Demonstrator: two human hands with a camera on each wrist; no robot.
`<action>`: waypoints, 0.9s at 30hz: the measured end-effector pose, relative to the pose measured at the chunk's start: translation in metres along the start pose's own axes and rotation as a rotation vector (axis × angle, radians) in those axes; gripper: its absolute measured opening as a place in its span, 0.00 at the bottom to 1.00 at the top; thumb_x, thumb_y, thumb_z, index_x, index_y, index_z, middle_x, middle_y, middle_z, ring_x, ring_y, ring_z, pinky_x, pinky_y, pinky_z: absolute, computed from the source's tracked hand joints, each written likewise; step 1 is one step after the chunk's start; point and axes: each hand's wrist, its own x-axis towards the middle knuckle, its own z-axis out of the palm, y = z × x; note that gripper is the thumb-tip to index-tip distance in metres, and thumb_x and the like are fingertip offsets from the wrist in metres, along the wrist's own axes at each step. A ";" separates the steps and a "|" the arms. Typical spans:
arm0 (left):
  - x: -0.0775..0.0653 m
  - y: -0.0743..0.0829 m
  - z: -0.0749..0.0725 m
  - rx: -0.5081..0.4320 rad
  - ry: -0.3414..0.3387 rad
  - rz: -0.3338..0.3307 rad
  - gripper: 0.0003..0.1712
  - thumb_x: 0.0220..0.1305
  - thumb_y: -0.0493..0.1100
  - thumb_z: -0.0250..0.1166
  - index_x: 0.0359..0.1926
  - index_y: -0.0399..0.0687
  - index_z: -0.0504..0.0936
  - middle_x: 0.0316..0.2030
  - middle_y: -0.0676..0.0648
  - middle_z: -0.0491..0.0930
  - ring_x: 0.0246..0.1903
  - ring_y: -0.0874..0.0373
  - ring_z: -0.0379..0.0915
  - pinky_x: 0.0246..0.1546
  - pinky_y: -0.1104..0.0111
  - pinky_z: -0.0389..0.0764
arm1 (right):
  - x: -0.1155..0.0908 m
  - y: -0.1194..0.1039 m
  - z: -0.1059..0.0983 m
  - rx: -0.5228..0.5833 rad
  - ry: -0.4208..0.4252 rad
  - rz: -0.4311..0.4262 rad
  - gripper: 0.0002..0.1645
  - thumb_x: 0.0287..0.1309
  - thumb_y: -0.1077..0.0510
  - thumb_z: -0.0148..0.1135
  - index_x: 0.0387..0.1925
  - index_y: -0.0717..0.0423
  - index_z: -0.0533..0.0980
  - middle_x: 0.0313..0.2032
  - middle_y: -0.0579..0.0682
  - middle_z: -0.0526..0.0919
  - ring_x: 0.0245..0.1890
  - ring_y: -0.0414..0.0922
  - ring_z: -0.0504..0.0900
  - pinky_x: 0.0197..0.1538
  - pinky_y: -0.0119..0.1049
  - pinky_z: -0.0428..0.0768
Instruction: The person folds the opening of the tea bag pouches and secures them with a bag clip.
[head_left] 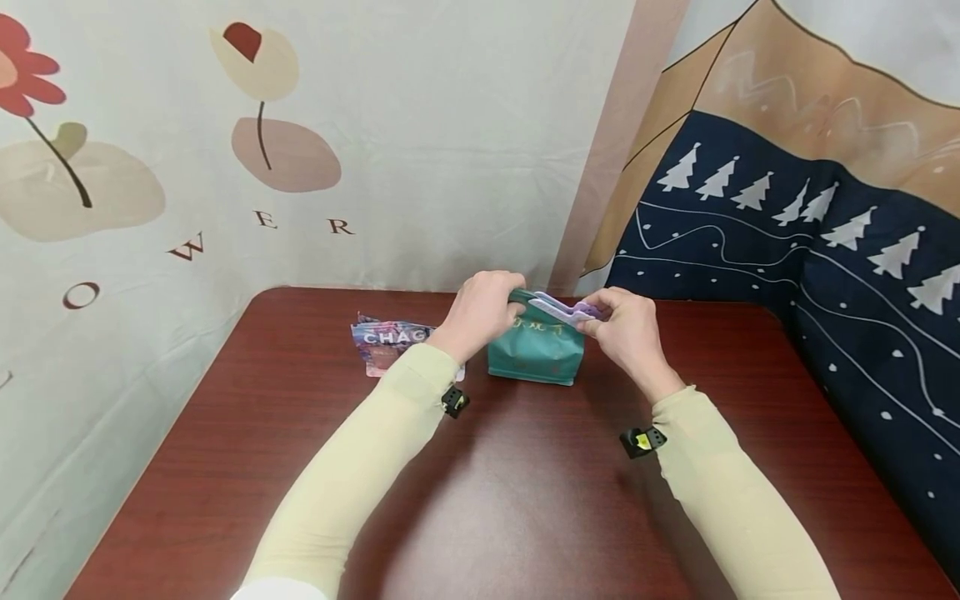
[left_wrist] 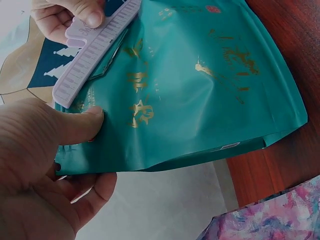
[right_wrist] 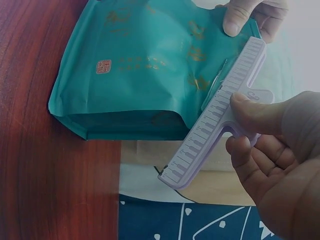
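A green pouch (head_left: 536,354) with gold lettering stands on the table, its top folded over. My left hand (head_left: 486,307) pinches the top left corner of the pouch between thumb and fingers. In my right hand (head_left: 626,327) is a lilac bag clip (right_wrist: 215,115) with a ruler-like printed bar, its handles held between thumb and fingers. The clip lies slantwise along the folded top edge of the green pouch (right_wrist: 145,65). In the left wrist view the clip (left_wrist: 95,57) reaches close to my left thumb. Whether its bars are fully closed on the fold I cannot tell.
A pink and purple patterned pouch (head_left: 382,337) with white letters stands left of the green one, partly behind my left forearm. The dark red wooden table (head_left: 525,500) ends at a pale printed curtain (head_left: 450,167) and a navy one with white trees (head_left: 750,225).
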 end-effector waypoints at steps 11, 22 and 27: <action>-0.001 0.000 0.001 -0.014 0.017 -0.005 0.05 0.68 0.39 0.71 0.36 0.45 0.83 0.34 0.48 0.86 0.31 0.54 0.76 0.37 0.60 0.80 | 0.000 0.000 0.002 0.023 0.015 -0.018 0.11 0.57 0.65 0.75 0.43 0.62 0.87 0.39 0.59 0.87 0.38 0.54 0.81 0.37 0.40 0.80; -0.001 -0.001 0.003 -0.031 0.022 0.000 0.03 0.68 0.39 0.71 0.38 0.45 0.84 0.35 0.48 0.86 0.31 0.55 0.76 0.38 0.62 0.80 | 0.000 -0.003 0.002 0.041 0.016 -0.019 0.11 0.57 0.65 0.76 0.43 0.61 0.88 0.40 0.58 0.87 0.39 0.53 0.81 0.37 0.39 0.82; -0.001 -0.001 0.003 -0.037 0.022 0.002 0.03 0.68 0.39 0.71 0.37 0.45 0.84 0.34 0.48 0.85 0.31 0.55 0.74 0.36 0.62 0.79 | 0.001 -0.005 0.002 0.053 0.021 -0.020 0.11 0.57 0.65 0.76 0.42 0.61 0.88 0.40 0.58 0.87 0.39 0.54 0.82 0.37 0.41 0.84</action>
